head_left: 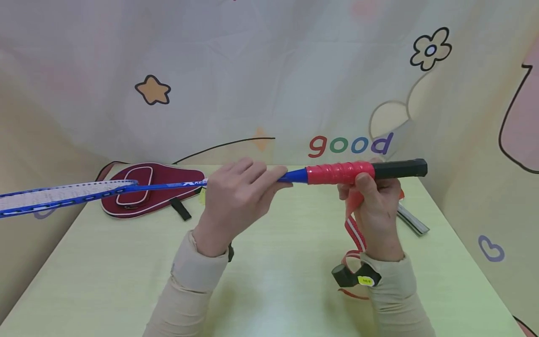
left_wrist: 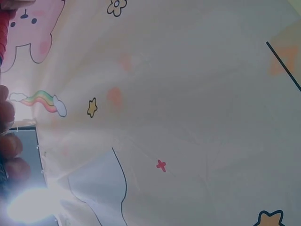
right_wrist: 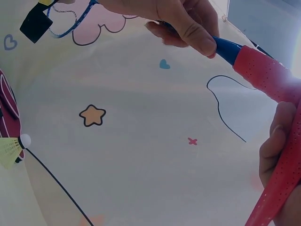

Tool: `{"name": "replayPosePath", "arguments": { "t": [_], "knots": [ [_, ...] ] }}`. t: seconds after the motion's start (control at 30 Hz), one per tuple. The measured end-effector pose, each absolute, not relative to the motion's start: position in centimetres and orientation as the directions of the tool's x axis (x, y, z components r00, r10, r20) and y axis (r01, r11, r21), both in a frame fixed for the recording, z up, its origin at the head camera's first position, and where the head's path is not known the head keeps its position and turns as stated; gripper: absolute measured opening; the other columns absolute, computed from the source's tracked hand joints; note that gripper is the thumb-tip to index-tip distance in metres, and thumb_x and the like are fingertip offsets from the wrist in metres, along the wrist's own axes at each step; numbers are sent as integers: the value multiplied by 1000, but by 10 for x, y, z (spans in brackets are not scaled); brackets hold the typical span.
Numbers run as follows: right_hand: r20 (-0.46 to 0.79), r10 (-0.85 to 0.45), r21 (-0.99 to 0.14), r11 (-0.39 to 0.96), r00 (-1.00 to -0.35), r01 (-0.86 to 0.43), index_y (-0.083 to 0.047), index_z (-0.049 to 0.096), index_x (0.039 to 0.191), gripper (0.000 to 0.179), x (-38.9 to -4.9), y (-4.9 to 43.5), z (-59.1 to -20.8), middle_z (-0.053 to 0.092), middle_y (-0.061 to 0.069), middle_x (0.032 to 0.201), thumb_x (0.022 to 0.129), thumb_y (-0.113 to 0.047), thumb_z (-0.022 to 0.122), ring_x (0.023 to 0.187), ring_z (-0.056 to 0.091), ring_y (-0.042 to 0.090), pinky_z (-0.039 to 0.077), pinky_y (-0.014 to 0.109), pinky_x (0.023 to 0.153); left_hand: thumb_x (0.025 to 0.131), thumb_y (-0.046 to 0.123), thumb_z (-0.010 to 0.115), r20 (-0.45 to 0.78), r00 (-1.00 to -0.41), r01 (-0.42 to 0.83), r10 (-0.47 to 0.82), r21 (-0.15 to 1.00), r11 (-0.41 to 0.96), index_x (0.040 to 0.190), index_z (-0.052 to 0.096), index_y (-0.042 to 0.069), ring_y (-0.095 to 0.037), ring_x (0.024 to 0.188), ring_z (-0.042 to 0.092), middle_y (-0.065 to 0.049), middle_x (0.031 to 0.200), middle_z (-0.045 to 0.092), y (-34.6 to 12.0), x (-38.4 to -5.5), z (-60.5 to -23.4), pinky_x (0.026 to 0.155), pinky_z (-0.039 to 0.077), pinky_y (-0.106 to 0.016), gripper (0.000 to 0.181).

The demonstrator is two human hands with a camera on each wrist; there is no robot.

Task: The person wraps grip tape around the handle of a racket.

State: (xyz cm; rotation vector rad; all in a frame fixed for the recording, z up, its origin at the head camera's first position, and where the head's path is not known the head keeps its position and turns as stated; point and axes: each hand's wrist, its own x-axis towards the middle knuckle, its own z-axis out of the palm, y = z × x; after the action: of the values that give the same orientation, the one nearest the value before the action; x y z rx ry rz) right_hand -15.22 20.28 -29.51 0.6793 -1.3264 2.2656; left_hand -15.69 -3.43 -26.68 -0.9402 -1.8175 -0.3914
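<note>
A blue badminton racket is held level above the table, its strung head to the left. My left hand grips the shaft just before the blue cone; in the right wrist view that hand pinches near the cone. Red perforated grip tape covers the front part of the handle, while the butt end is bare black. My right hand holds the tape against the handle, thumb in front. From this hand a loose tape strip hangs toward the table. The left wrist view catches only some fingertips.
On the pale table, a maroon racket bag lies at the back left. Beside it is a yellow shuttlecock. A flat grey strip-like item lies behind my right wrist. A printed curtain closes off the back.
</note>
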Motion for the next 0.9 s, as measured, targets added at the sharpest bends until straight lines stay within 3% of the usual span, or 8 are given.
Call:
{"name": "replayPosePath", "arguments": {
  "t": [0.17,0.3,0.53,0.73,0.9],
  "knots": [
    [597,129,-674,-453,-791,-583,-1,57,102,17,-150,203,-295,66,12,87,91,-11,67,69,62,23,56,30,69,88,14,73,881,-179,787,439,-140,602,100,70,1,-16,67,58,-5,79,64,-26,-156,-268,58,50,-25,17],
    [588,137,-688,-435,-797,-581,-2,58,104,19,-149,204,-296,66,11,89,91,-11,67,68,63,22,56,30,70,86,19,76,884,-178,799,433,-127,588,104,70,2,-15,65,56,-4,76,62,-24,-155,-269,55,47,-23,26],
    [563,127,-736,-371,-817,-566,-3,57,106,24,-150,204,-297,66,11,87,92,-18,68,67,64,22,57,30,71,83,19,79,904,-128,791,408,-155,592,95,71,1,-17,64,62,-5,74,65,-25,-156,-266,56,52,-25,23],
    [551,92,-764,-344,-830,-545,-3,58,113,26,-149,207,-298,66,11,91,93,-17,66,69,65,21,57,30,72,85,22,77,910,-105,783,402,-173,597,95,72,1,-17,64,65,-6,75,68,-27,-157,-266,57,53,-26,24],
    [554,70,-777,-316,-830,-545,-2,59,114,31,-148,207,-298,66,10,84,91,-21,69,68,65,20,56,29,73,88,24,74,906,-110,775,409,-180,606,95,72,1,-17,62,63,-6,74,67,-29,-158,-267,55,51,-25,24]
  ]
}}
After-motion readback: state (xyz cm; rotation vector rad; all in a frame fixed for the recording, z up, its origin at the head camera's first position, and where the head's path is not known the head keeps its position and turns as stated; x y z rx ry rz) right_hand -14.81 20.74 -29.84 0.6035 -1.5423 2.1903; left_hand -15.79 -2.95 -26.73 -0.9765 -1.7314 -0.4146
